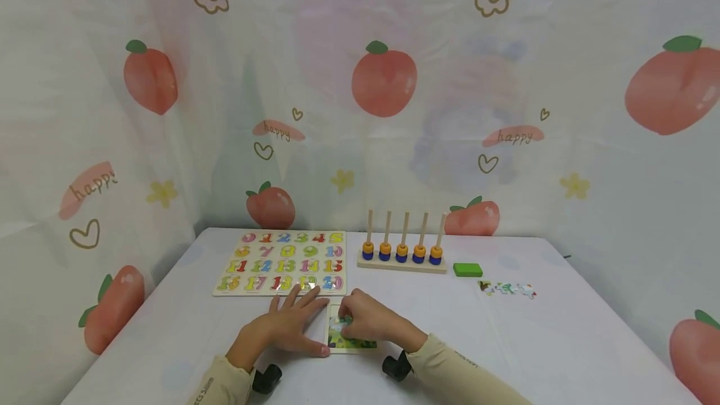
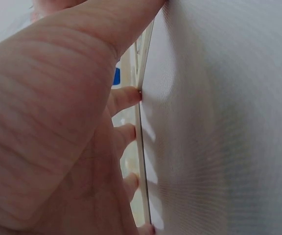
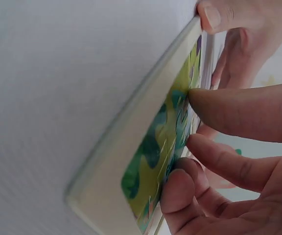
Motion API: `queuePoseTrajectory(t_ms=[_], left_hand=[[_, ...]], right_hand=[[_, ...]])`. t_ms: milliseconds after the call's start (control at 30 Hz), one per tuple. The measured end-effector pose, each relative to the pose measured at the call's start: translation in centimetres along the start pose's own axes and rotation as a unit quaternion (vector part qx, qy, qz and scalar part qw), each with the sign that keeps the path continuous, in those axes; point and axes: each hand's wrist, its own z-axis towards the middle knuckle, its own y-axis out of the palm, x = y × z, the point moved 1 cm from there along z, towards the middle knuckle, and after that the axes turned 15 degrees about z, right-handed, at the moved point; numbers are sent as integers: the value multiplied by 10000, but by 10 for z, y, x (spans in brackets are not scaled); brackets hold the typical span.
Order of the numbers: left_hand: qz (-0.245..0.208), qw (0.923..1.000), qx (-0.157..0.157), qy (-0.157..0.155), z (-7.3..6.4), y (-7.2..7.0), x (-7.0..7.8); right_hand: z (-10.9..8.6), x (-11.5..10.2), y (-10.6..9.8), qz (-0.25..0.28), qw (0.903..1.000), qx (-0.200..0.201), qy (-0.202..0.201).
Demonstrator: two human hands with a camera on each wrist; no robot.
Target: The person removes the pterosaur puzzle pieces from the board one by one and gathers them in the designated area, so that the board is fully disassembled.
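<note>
A small jigsaw puzzle with a green picture and a pale frame lies flat on the table in front of me. My left hand is spread flat, its thumb on the puzzle's near left corner and its fingertips by the near edge of the number board. Over the puzzle, my right hand has curled fingers. In the right wrist view, its thumb and forefinger appear to pinch a puzzle piece at the picture's surface; the fingers mostly hide that piece. The frame's pale border shows there.
Behind the puzzle stands a wooden peg stand with orange and blue beads. To its right lie a green block and several loose puzzle pieces. A printed cloth hangs behind the white table.
</note>
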Motion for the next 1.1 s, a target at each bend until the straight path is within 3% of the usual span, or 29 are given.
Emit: queuePoseTrajectory(t_ms=[233,600,833,1100], left_hand=[[229,9996,-74,-123,-9,-11,11],[150,9999,-74,-36,-6,-9,7],[248,9995,-139,-154,-7,-12,11],[56,9998,-189,-41,-8,-11,7]], right_hand=[[-2,2,3,187,9997,162,-84],[-5,3,3,859,9933,550,-548],[-11,6,-9,1040,9906,675,-579],[-22,13,-25,1149,9880,924,-462]])
